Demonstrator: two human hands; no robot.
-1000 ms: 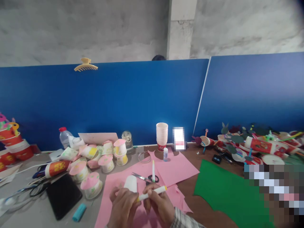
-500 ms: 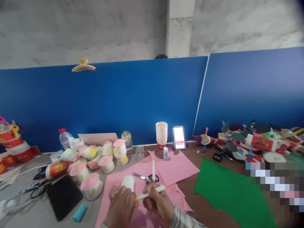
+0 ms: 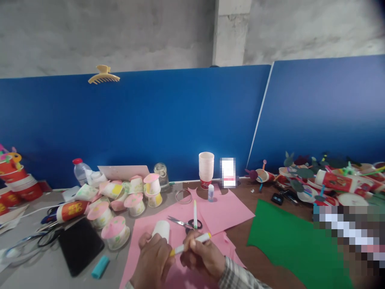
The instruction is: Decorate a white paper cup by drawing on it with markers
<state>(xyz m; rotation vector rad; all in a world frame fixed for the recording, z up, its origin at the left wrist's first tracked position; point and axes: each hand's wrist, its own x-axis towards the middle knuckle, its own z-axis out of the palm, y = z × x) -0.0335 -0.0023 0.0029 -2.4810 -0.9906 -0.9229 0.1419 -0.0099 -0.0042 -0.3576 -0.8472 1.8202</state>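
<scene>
My left hand (image 3: 152, 257) is closed around a small white paper cup (image 3: 161, 229), whose lower part its fingers hide. In my right hand (image 3: 204, 253) is a white marker pen (image 3: 198, 240) with yellow ends, held at a slant. Its left yellow end meets the fingers of my left hand; whether they grip it I cannot tell. Both hands are over pink paper sheets (image 3: 231, 214). Just beyond them lie open scissors (image 3: 179, 222) and another marker (image 3: 195, 212) with a yellow end and a green end.
A glue stick (image 3: 211, 194) stands before a stack of paper cups (image 3: 206, 168). Several decorated cups (image 3: 116, 233), a black tablet-like slab (image 3: 81, 247) and a teal marker-like piece (image 3: 100, 267) are at left. Green sheet (image 3: 285, 237) and cup crafts (image 3: 333, 180) lie at right.
The view has shifted slightly. The marker in my right hand has tilted a little more steeply, its right end higher. Both hands keep hold of the same things.
</scene>
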